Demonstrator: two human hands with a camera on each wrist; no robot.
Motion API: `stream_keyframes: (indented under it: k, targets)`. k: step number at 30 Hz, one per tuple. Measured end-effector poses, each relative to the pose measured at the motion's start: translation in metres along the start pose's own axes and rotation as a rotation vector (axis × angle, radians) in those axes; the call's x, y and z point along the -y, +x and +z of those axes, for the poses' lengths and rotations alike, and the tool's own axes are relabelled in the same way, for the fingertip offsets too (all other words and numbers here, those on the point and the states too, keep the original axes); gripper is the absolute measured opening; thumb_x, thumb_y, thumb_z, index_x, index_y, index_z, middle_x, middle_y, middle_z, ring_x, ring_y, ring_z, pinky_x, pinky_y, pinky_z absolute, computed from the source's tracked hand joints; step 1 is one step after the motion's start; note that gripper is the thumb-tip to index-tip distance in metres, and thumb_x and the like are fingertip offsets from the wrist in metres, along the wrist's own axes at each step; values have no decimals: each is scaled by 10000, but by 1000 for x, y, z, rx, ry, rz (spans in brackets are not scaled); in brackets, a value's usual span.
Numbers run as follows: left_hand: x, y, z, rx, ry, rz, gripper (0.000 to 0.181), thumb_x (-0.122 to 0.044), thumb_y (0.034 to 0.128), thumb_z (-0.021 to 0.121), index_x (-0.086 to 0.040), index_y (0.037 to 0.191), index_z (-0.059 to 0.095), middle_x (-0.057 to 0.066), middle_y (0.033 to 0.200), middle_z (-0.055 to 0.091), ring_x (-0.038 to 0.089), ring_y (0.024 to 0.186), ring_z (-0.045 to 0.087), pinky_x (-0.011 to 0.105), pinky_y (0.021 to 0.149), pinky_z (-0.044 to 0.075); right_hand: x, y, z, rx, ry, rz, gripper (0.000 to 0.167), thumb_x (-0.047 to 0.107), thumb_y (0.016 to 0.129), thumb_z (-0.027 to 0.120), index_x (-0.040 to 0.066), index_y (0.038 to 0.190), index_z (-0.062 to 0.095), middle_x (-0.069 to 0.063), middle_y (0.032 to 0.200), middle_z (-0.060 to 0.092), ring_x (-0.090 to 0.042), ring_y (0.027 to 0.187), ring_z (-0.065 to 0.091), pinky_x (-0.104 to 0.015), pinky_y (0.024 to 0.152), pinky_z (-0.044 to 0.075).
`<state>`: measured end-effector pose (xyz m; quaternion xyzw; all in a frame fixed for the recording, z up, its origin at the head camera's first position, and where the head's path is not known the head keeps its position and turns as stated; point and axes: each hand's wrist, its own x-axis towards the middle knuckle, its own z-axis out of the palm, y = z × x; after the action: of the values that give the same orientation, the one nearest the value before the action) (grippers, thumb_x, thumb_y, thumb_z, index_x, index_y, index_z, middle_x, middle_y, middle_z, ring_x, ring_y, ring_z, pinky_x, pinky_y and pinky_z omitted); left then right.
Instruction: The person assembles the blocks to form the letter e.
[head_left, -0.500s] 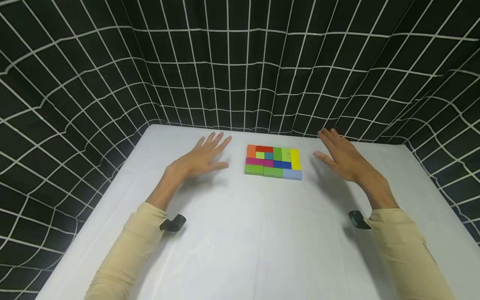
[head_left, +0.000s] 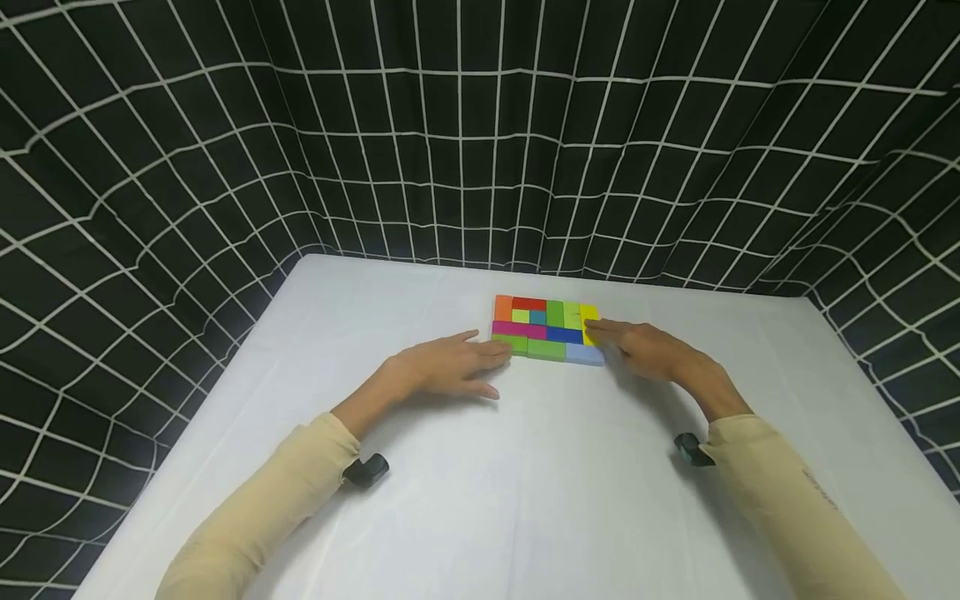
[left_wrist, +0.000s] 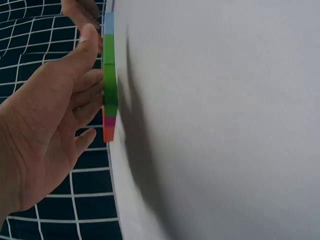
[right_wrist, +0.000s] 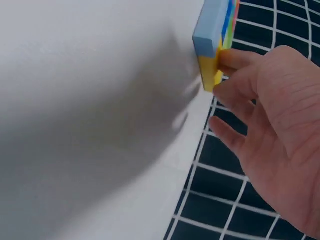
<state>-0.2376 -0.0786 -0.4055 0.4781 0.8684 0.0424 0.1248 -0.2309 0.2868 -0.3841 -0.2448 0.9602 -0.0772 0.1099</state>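
Colourful flat blocks lie fitted together in a rectangle on the table: an orange block [head_left: 503, 308], a red block [head_left: 529, 304], a magenta block [head_left: 513, 328], a dark blue block [head_left: 564, 335], a light blue block [head_left: 584, 356] and several greens among them. Over the near left green block [head_left: 517, 342] reach the extended fingertips of my left hand [head_left: 444, 367]; whether they touch it is hard to tell. My right hand [head_left: 654, 352], fingers relaxed, has its fingertips on the yellow block [right_wrist: 218, 62] at the right edge. Neither hand grips anything.
White cloth covers the table [head_left: 480, 492]. A black curtain with a white grid [head_left: 465, 150] rises behind it and along both sides. Dark wrist devices, one at the left cuff [head_left: 367, 471] and one at the right cuff [head_left: 692, 450], stick out inward.
Both hands have moved inward and nearer the front from either side of the blocks to the block rectangle's edges. The blocks keep the same arrangement.
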Motion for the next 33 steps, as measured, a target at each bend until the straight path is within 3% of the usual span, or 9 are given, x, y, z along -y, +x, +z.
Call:
stream_keyframes:
  k: [4,9,13,17,21,27,33]
  targets:
    - [-1,-14,3,0,11,2,708,-591,1050,496,-166,1611,420,-20,1691,405,158,1591,353,510,1348,178,-9,-14,0,6,-13,55,564,-65,960,441,78,1485,587,-166,1606,504,-493,1508,403,-686,1206,344]
    - [1,-26,0,-122,11,17,559,-483,1037,599,-173,1503,581,-7,1549,594,189,1480,523,504,1276,351,-24,-27,-7,-42,-57,97,437,-52,965,507,23,1359,680,-232,1484,591,-501,1375,532,-691,1120,440]
    - [1,-13,-1,-220,32,-45,573,-441,1013,665,-164,1507,578,36,1540,601,243,1458,540,476,1231,418,-23,-15,-6,-101,-72,192,415,53,1006,570,-2,1415,616,-280,1427,587,-480,1299,576,-676,1099,464]
    - [2,2,2,-211,49,-113,617,-406,974,733,-151,1511,572,64,1509,625,261,1420,571,459,1197,452,-17,0,-1,-123,-36,320,489,213,1045,556,-7,1481,528,-306,1379,583,-466,1211,604,-693,1069,477]
    - [2,10,4,-170,66,-108,540,-338,959,761,-150,1450,636,70,1349,727,251,1225,682,422,1082,533,-14,8,3,-120,9,397,592,342,1029,577,-31,1483,501,-320,1307,607,-438,1064,611,-688,978,526]
    - [3,16,3,-191,94,-101,364,-246,959,766,-140,1304,726,34,1119,761,182,950,682,362,925,582,-13,11,2,-94,57,418,601,214,971,664,-81,1465,487,-325,1246,631,-430,1023,600,-627,930,548]
    - [0,6,-3,-233,49,-114,360,-249,949,779,-146,1291,737,11,1090,752,164,948,648,361,925,569,-9,0,-10,-126,62,397,655,147,933,706,-107,1483,456,-344,1244,639,-403,953,610,-610,900,567]
